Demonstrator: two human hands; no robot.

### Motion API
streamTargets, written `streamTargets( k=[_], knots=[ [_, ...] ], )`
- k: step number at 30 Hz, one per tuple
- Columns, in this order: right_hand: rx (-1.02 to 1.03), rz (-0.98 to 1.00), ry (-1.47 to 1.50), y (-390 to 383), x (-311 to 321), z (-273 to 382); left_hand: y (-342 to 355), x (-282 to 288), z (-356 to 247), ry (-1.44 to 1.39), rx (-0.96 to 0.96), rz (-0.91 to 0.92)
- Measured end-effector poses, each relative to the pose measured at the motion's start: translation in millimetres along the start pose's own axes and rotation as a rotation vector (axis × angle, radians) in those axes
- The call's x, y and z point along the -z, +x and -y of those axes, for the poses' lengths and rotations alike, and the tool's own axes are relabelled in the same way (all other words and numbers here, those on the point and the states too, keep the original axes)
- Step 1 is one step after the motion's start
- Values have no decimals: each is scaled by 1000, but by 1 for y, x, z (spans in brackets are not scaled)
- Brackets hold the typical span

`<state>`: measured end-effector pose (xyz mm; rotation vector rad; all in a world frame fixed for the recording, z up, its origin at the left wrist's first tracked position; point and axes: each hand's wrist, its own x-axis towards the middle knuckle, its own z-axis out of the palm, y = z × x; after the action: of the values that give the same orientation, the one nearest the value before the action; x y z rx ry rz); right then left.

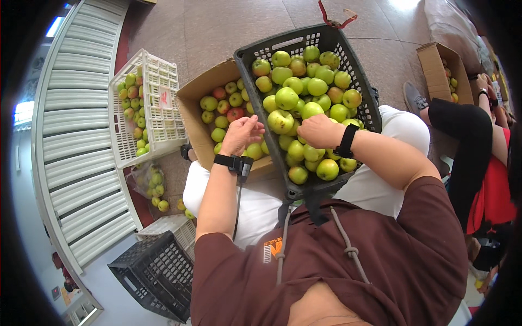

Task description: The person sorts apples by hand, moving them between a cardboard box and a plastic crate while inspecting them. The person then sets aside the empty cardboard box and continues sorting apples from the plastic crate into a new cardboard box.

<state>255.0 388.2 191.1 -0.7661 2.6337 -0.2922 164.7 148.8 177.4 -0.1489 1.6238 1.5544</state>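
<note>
A dark plastic crate heaped with green apples rests across my legs. My left hand is over the crate's left edge, beside the cardboard box; its fingers are loosely bent and apart, with nothing visible in them. My right hand is among the apples in the middle of the crate, fingers curled down; what they grip, if anything, is hidden. The cardboard box at the left holds green and red apples. A large green apple with brown marks lies between my hands.
A white crate of apples and a bag of apples sit left, beside a white radiator. An empty black crate is at lower left. At right are a seated person's leg and a cardboard box.
</note>
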Motion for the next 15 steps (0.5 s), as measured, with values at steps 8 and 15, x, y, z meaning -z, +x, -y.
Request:
streamTargets(
  k=[8, 15],
  knots=[
    [-6, 4, -28, 0, 0, -2, 1, -5, -4, -6, 19, -17],
    [-36, -18, 21, 5, 11, 6, -4, -6, -3, 29, -11, -43]
  ],
)
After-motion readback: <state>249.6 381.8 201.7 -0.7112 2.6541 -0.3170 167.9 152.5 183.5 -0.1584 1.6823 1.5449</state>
